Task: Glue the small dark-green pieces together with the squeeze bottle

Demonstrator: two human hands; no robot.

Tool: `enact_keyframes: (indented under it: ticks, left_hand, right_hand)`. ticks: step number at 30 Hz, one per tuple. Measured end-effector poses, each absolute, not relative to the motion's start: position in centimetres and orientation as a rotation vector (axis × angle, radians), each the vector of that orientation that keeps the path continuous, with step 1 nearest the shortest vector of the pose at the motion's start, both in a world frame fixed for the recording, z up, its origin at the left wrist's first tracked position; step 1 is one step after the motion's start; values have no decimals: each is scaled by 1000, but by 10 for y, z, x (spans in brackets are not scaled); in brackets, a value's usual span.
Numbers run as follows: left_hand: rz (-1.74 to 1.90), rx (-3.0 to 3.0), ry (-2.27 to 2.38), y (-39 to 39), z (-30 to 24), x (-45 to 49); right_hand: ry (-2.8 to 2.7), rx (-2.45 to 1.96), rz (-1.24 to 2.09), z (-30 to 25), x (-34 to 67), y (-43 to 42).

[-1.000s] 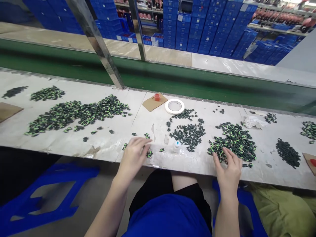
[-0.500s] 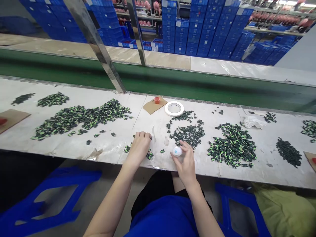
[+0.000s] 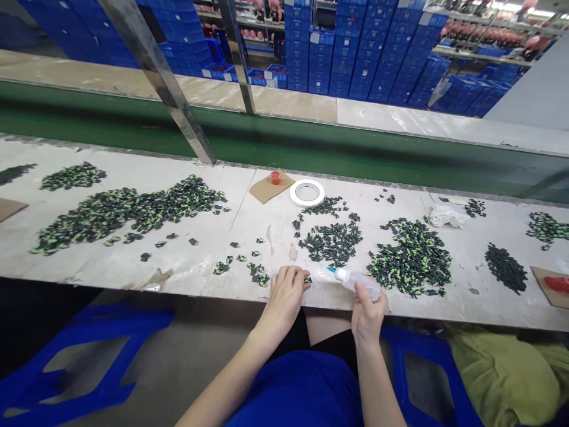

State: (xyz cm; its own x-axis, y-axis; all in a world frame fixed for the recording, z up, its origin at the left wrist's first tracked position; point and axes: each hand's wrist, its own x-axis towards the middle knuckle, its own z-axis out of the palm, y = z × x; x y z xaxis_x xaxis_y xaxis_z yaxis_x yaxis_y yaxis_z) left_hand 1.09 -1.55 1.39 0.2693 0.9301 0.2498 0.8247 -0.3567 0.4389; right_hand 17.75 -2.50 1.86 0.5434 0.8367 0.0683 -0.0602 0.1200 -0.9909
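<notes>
Near the table's front edge, my left hand point(image 3: 287, 292) pinches a small black-and-green piece point(image 3: 307, 279) between thumb and fingers. My right hand point(image 3: 370, 308) is wrapped round a clear squeeze bottle point(image 3: 359, 283), which lies tilted with its blue tip point(image 3: 331, 269) pointing left, towards the piece but apart from it. Several loose black-and-green pieces point(image 3: 258, 274) lie just left of my left hand. Beyond the bottle is a pile of small black parts point(image 3: 333, 242). A big black-and-green pile point(image 3: 411, 258) spreads right of the bottle.
A white tape roll point(image 3: 307, 193) lies behind the black parts, beside a red cup point(image 3: 275, 177) on cardboard point(image 3: 262, 191). A long pile point(image 3: 115, 213) covers the table's left. Crumpled tissue point(image 3: 447, 216) lies at right. A metal post point(image 3: 178, 112) rises at the back.
My left hand has moved right and now pinches a piece. My right hand has shifted right and turned the bottle so its tip points left. The view has shifted slightly.
</notes>
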Motion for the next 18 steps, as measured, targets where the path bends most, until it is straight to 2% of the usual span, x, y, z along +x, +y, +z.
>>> enact_keyframes:
  ticks: [6,18]
  left_hand:
    - [887,2174,1538,-13,12,3]
    - [1010,2077,1583,-12,14,4]
  right_hand:
    - [-937,-1544,619,21,172,-29]
    - [-1148,-1583,506,23,166,-29]
